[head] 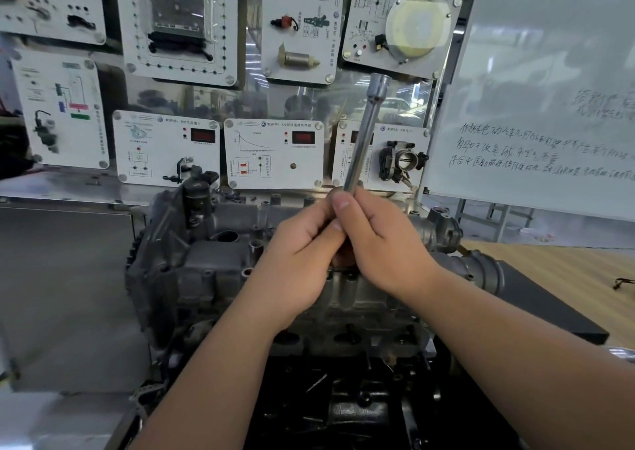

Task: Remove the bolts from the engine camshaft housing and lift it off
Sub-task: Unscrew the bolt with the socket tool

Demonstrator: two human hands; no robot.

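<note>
Steel bar [364, 133] gripped upright by both hands [343, 243]; cast housing [220, 264] looks heavy, rigid; lift by its ends.

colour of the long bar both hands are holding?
Shiny silver metal bar, seen in the head view, gripped by left hand and right hand.

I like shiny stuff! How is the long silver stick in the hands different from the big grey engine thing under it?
The long shiny silver metal extension bar is thin, smooth and bright; the dull dark grey cast camshaft housing is wide, lumpy and full of holes. The bar stands nearly upright, held by both hands, left and right; the housing lies flat. Both are metal.
</note>
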